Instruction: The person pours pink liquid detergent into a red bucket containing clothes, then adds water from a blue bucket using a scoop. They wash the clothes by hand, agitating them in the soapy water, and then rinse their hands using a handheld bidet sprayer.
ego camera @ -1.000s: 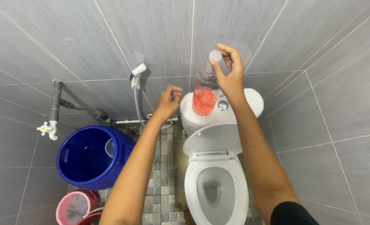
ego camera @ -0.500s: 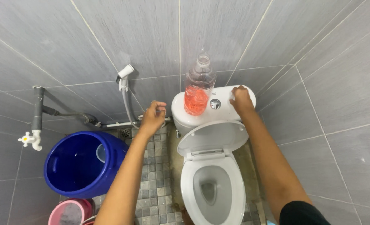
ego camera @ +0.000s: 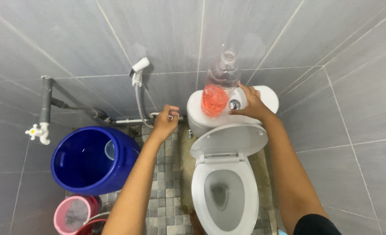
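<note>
The right hand (ego camera: 250, 103) reaches out over the white toilet tank (ego camera: 262, 98) at the far wall, its grip half open with the fingers spread and curved toward the clear plastic bottle (ego camera: 219, 89). The fingertips look to be touching the bottle's lower right side, just above the round chrome flush button (ego camera: 234, 104), but the fingers are not wrapped around it, and from here it is hard to tell how firmly they press. The left hand (ego camera: 166, 118) hangs in the air to the left of the tank, its grip curled loosely together, thumb meeting the fingertips; whether something small is pinched there cannot be made out.

The bottle stands upright on the left part of the tank lid, its mouth open at the top with no cap on it. Its upper half is clear and see-through, its lower half filled with a bright orange-red liquid.

Nearer, below the tank, the toilet lid (ego camera: 230, 140) is raised and the white bowl (ego camera: 221, 196) lies open. A white hand sprayer (ego camera: 138, 69) hangs on the grey tiled wall to the left, its hose running down behind the left hand. Further left a large blue bucket (ego camera: 84, 182) stands on the small-tiled floor with a clear scoop inside it, a white tap (ego camera: 37, 132) on a grey pipe above it, and a pink bucket (ego camera: 73, 214) near the bottom edge
</note>
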